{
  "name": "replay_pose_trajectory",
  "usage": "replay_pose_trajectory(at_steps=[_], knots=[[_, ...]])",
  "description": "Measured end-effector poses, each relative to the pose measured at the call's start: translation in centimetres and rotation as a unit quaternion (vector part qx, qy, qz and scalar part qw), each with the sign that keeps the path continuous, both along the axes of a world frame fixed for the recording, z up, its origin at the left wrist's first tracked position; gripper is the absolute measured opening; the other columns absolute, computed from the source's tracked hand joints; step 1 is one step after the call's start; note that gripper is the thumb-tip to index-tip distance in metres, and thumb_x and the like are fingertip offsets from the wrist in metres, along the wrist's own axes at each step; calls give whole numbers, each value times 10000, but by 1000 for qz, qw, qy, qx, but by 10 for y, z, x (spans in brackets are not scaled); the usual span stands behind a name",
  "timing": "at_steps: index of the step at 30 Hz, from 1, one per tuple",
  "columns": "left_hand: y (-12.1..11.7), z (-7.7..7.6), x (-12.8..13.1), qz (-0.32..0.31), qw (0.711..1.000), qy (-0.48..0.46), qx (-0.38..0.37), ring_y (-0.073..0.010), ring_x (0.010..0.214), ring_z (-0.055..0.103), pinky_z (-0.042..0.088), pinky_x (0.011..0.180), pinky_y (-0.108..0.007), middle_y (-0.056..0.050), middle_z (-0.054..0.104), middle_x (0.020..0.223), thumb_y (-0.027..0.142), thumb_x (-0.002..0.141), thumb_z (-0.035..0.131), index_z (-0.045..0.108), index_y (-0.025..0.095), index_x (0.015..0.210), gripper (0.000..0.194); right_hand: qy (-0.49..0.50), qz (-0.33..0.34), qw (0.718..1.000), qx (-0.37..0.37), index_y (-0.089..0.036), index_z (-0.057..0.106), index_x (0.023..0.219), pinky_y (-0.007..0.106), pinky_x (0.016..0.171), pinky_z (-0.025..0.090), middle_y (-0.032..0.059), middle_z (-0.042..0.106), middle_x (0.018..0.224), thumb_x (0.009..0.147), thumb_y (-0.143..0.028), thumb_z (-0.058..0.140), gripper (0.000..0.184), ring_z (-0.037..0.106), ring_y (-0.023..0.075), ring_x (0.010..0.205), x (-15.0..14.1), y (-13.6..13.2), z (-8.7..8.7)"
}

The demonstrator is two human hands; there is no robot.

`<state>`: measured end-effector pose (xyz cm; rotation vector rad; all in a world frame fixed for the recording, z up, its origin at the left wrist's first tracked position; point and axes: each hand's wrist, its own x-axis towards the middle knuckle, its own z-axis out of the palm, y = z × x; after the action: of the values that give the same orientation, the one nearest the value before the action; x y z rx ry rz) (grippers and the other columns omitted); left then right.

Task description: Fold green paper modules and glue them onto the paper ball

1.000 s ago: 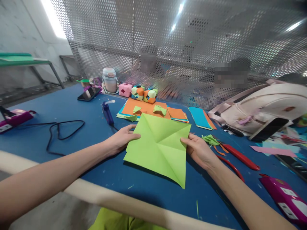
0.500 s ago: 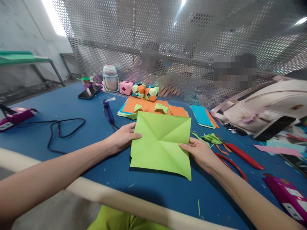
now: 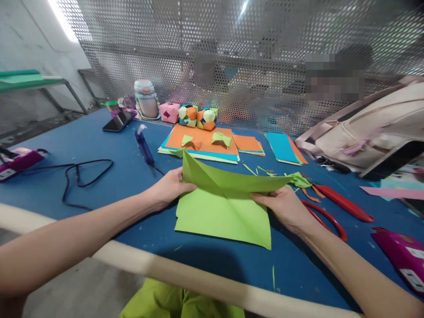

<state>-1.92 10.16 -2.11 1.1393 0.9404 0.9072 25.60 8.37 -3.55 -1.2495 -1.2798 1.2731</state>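
Observation:
A creased sheet of light green paper (image 3: 223, 216) is held just over the blue table, its far half bent upward along a crosswise line. My left hand (image 3: 170, 186) pinches its left edge, thumb on top and fingers behind. On the opposite edge, my right hand (image 3: 281, 205) grips the sheet the same way, near where it bends. Behind the sheet lies a stack of orange, blue and green paper (image 3: 202, 137), with a folded green piece (image 3: 221, 140) on it.
Red-handled scissors (image 3: 342, 203) and green scraps (image 3: 300, 180) lie to the right, near a purple power strip (image 3: 402, 256). A blue glue gun (image 3: 144, 148) stands left of the stack. Paper cubes (image 3: 188, 115) and a bottle (image 3: 146, 99) line the mesh panel. A bag (image 3: 374, 128) sits far right.
The sheet lay nearly flat before; now its far half is raised and bent toward me. My right hand has shifted slightly right, and the view has tilted down a little.

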Motion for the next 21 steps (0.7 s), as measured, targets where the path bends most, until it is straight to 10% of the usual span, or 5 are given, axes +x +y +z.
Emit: replay_pose_trajectory(at_steps=[21], knots=[[0, 7, -4, 11, 1000, 1, -15, -175, 758, 661, 509, 693, -278, -66, 722, 854, 196, 570, 774, 645, 124, 654, 170, 21, 5, 998, -58, -204, 709, 678, 309, 653, 531, 54, 736, 856, 498, -338, 836, 258, 667, 203, 718, 2, -4, 6]])
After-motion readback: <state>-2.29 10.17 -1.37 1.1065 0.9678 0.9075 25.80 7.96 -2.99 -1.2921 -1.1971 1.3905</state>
